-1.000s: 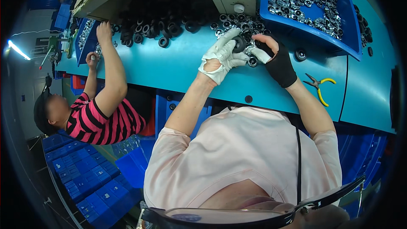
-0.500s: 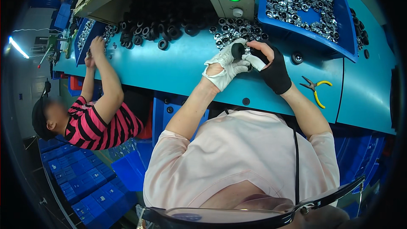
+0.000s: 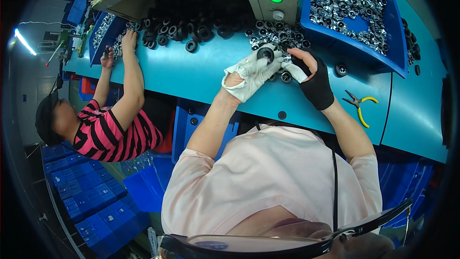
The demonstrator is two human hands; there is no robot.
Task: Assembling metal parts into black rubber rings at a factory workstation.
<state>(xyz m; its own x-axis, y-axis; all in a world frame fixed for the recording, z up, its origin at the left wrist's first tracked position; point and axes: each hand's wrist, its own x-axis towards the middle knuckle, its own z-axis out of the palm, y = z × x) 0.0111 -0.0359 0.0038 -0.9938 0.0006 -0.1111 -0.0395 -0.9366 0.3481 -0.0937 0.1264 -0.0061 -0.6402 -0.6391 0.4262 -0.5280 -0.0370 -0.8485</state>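
Note:
My left hand (image 3: 251, 74), in a white glove with a cut-out at the back, is closed around a black rubber ring (image 3: 265, 55). Beside it, my right hand (image 3: 312, 77) wears a black glove with bare fingertips and a white-covered thumb. Its fingers are curled in at the near edge of a pile of small chrome wheel-like parts (image 3: 275, 33); what they pinch, if anything, is hidden. Just below its thumb lies a chrome part with a dark centre (image 3: 286, 76).
A blue bin (image 3: 400, 66) of chrome parts stands at the right. Yellow-handled pliers (image 3: 360, 107) and a black-and-chrome wheel (image 3: 340, 70) lie on the teal table (image 3: 201, 76). Black rings (image 3: 191, 46) are heaped farther back. At left, a co-worker (image 3: 115, 127) reaches into parts.
My hands, close together over a part before, have come slightly apart. The black ring now shows face-on in my left hand. The co-worker's hands have separated, and the whole view has shifted slightly.

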